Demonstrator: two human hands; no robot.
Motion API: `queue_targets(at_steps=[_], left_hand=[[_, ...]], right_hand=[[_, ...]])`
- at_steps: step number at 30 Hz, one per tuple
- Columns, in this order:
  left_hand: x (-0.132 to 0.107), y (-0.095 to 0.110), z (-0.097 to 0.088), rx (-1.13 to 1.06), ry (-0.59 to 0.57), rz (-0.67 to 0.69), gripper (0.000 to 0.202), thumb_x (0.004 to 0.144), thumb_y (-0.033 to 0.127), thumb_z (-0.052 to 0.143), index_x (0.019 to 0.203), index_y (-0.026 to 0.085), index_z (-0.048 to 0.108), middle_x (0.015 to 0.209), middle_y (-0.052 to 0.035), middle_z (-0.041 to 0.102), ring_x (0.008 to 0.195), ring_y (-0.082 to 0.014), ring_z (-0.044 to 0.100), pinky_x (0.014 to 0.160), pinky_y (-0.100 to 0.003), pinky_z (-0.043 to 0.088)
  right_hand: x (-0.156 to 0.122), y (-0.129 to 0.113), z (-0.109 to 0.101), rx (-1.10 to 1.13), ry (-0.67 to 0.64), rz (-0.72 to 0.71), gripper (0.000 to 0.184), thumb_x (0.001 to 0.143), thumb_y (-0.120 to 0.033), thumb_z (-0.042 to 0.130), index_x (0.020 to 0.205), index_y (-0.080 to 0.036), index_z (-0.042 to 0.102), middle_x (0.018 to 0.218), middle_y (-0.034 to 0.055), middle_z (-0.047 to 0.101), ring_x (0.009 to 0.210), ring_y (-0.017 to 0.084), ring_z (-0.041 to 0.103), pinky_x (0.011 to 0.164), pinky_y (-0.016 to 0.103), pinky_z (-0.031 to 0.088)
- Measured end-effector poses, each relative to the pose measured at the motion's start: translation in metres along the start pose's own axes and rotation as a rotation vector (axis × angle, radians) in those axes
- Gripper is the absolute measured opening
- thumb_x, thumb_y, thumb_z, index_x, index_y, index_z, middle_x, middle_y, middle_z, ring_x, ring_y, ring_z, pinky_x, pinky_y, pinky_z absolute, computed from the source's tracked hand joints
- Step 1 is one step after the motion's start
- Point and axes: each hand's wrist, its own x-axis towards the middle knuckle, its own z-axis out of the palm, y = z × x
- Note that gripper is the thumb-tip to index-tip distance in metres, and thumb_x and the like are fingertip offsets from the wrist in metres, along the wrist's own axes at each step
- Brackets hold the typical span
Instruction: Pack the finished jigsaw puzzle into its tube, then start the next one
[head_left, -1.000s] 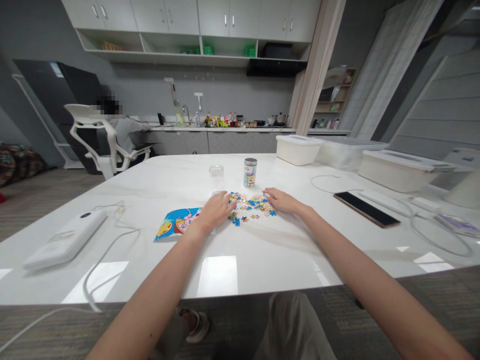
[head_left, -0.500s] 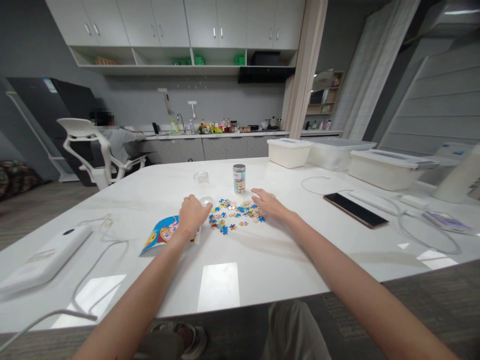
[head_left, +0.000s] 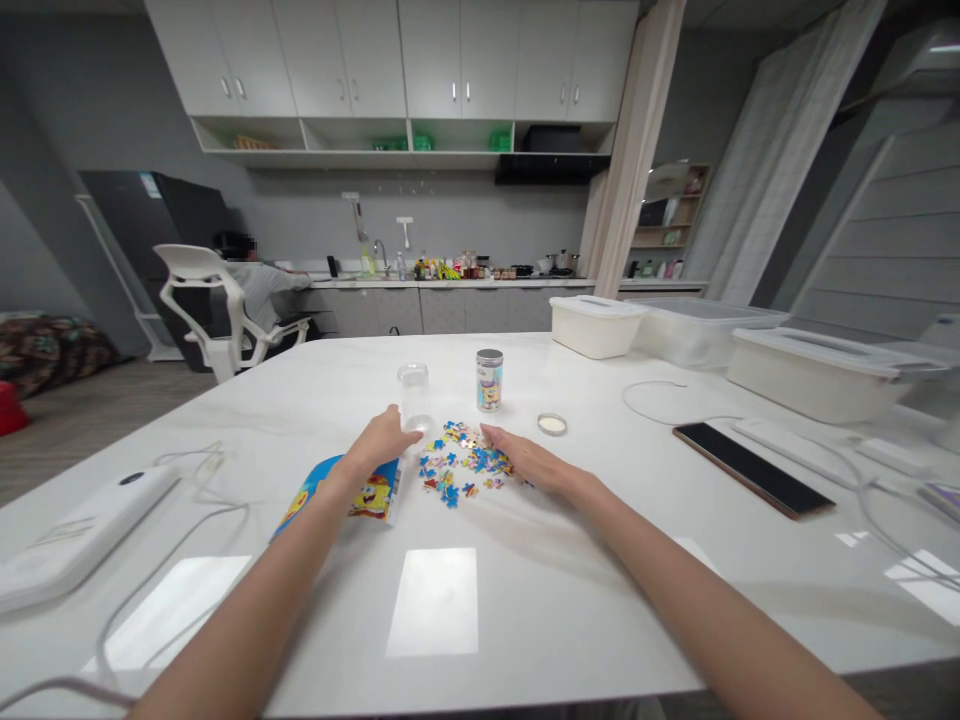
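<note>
A pile of small colourful puzzle pieces [head_left: 459,465] lies on the white table [head_left: 465,600]. My right hand [head_left: 525,460] rests flat and open at the pile's right edge, fingers stretched over some pieces. My left hand [head_left: 381,442] lies left of the pile, fingers extended toward the base of a clear empty jar [head_left: 414,395], partly over a cartoon picture sheet [head_left: 352,495]. A small tin with a cartoon label [head_left: 489,380] stands behind the pile. A round lid [head_left: 552,424] lies to its right.
A black phone [head_left: 752,470] and white cables [head_left: 675,400] lie at right, with white lidded bins [head_left: 817,360] behind. A white device with a cord [head_left: 75,535] sits at left. A person sits in a white chair [head_left: 206,310] by the kitchen counter.
My right hand slid left over the puzzle pieces, uncovering the round lid. My left hand drew back from the pile toward the clear jar. The camera view shifted.
</note>
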Motion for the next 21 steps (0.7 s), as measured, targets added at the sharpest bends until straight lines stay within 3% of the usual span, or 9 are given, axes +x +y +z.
queue_targets(at_steps=[3, 6, 9, 12, 14, 17, 21], left_hand=[[-0.012, 0.002, -0.01, 0.2, 0.078, 0.206, 0.025, 0.082, 0.029, 0.057, 0.099, 0.011, 0.062, 0.111, -0.0172, 0.066, 0.107, -0.0287, 0.061, 0.087, -0.033, 0.045], [-0.02, 0.007, -0.014, 0.17, -0.064, 0.412, 0.024, 0.076, 0.033, 0.063, 0.094, 0.016, 0.066, 0.097, -0.008, 0.07, 0.094, -0.0242, 0.064, 0.081, -0.03, 0.048], [-0.025, 0.012, -0.006, 0.172, -0.131, 0.47, 0.03, 0.075, 0.034, 0.065, 0.101, 0.019, 0.066, 0.107, -0.0076, 0.069, 0.104, -0.0259, 0.062, 0.087, -0.031, 0.047], [-0.03, 0.019, 0.008, 0.256, -0.279, 0.556, 0.021, 0.081, 0.028, 0.058, 0.097, 0.018, 0.068, 0.108, -0.0102, 0.068, 0.103, -0.0267, 0.063, 0.089, -0.033, 0.048], [-0.035, 0.025, 0.016, 0.252, -0.291, 0.621, 0.024, 0.087, 0.024, 0.049, 0.101, 0.016, 0.067, 0.115, -0.0136, 0.065, 0.106, -0.0268, 0.063, 0.092, -0.034, 0.047], [-0.042, 0.034, 0.023, 0.195, -0.283, 0.689, 0.03, 0.091, 0.024, 0.042, 0.112, 0.018, 0.062, 0.12, -0.0113, 0.063, 0.11, -0.0245, 0.061, 0.095, -0.034, 0.046], [-0.046, 0.038, 0.028, 0.117, -0.27, 0.738, 0.034, 0.094, 0.025, 0.038, 0.123, 0.019, 0.053, 0.128, -0.0112, 0.059, 0.115, -0.0248, 0.059, 0.097, -0.037, 0.046]], right_hand=[[0.004, 0.006, 0.002, 0.095, 0.109, 0.003, 0.071, 0.091, -0.07, 0.026, 0.14, -0.023, 0.049, 0.149, 0.0049, 0.043, 0.138, 0.024, 0.039, 0.118, 0.044, 0.02], [0.01, 0.014, 0.005, 0.147, 0.202, 0.011, 0.067, 0.092, -0.067, 0.027, 0.132, -0.022, 0.056, 0.144, 0.0063, 0.049, 0.136, 0.023, 0.041, 0.118, 0.044, 0.022], [0.016, 0.022, 0.01, 0.192, 0.255, 0.025, 0.061, 0.092, -0.065, 0.029, 0.126, -0.024, 0.06, 0.141, 0.0053, 0.053, 0.134, 0.022, 0.044, 0.117, 0.045, 0.024], [0.02, 0.028, 0.013, 0.218, 0.272, 0.005, 0.057, 0.091, -0.064, 0.034, 0.12, -0.024, 0.063, 0.135, 0.0057, 0.058, 0.129, 0.022, 0.05, 0.114, 0.043, 0.029], [0.021, 0.032, 0.015, 0.238, 0.272, -0.004, 0.055, 0.091, -0.064, 0.035, 0.116, -0.024, 0.064, 0.13, 0.0062, 0.061, 0.125, 0.022, 0.053, 0.112, 0.042, 0.033], [0.022, 0.035, 0.013, 0.309, 0.258, -0.009, 0.051, 0.091, -0.061, 0.035, 0.109, -0.024, 0.065, 0.122, 0.0065, 0.065, 0.119, 0.021, 0.057, 0.109, 0.039, 0.036], [0.022, 0.034, 0.008, 0.414, 0.251, -0.06, 0.035, 0.088, -0.046, 0.042, 0.098, -0.022, 0.065, 0.111, 0.0063, 0.068, 0.111, 0.02, 0.061, 0.103, 0.037, 0.042]])
